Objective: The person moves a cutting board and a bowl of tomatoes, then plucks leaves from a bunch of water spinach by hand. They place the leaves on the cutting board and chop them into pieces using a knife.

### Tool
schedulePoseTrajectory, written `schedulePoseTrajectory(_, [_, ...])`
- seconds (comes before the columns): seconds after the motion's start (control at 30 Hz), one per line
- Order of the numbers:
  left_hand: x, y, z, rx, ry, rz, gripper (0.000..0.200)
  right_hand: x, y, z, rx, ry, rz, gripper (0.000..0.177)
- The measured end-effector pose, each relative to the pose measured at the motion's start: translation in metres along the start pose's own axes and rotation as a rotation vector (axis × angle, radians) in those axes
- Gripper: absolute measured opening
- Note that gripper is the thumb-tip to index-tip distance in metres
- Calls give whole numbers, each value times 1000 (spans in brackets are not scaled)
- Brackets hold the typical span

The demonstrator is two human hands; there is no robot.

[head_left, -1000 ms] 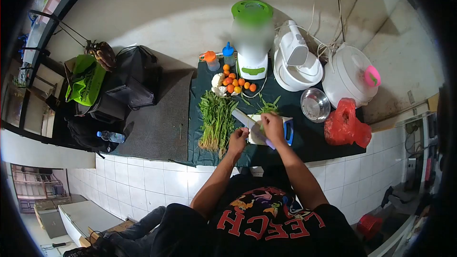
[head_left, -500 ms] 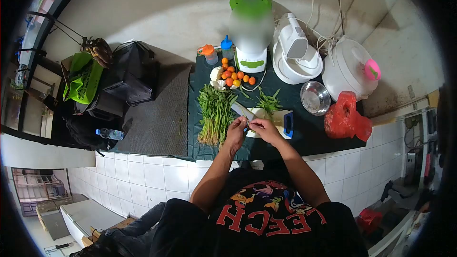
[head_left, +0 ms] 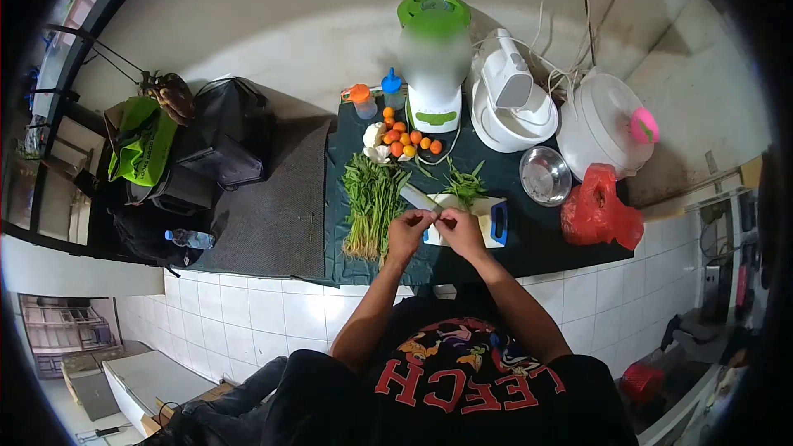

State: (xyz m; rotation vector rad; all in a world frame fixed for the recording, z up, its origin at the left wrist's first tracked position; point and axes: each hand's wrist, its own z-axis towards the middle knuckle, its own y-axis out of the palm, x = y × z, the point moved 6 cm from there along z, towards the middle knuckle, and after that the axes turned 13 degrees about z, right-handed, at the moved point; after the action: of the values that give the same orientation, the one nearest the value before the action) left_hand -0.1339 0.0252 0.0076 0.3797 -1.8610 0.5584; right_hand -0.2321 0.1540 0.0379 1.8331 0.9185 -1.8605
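My left hand and my right hand meet over the near side of a white cutting board with blue ends. Both are closed in a pinch on a thin green vegetable stem, mostly covered by the fingers. Just beyond them a wide knife blade lies slanted across the board's left edge; its handle is hidden. Loose green leaves are heaped at the board's far side. To the left of my left hand lies a big bunch of leafy greens, roots toward me.
Small orange and red tomatoes and garlic lie behind the greens. Beyond stand a green-white appliance and a mixer with bowl. At right are a steel bowl, a red plastic bag and a white rice cooker.
My hands have come closer together and sit slightly lower in the picture, fingertips now touching or nearly so. The whole view has shifted down a little; the objects on the table keep their places.
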Motion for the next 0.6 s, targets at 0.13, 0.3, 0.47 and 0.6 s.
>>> schedulePoseTrajectory(0.13, [-19,1,8,4,-20,-91,19,-2,5,0,-32,-68,101,13])
schedulePoseTrajectory(0.3, [-23,-2,9,16,-63,-104,17,-7,-9,4,22,-100,37,18])
schedulePoseTrajectory(0.47, [-25,4,9,-34,-26,-175,19,-5,-2,7,-132,-43,116,18])
schedulePoseTrajectory(0.6, [-20,3,4,-29,-100,-187,21,-5,-2,8,-140,-62,32,15])
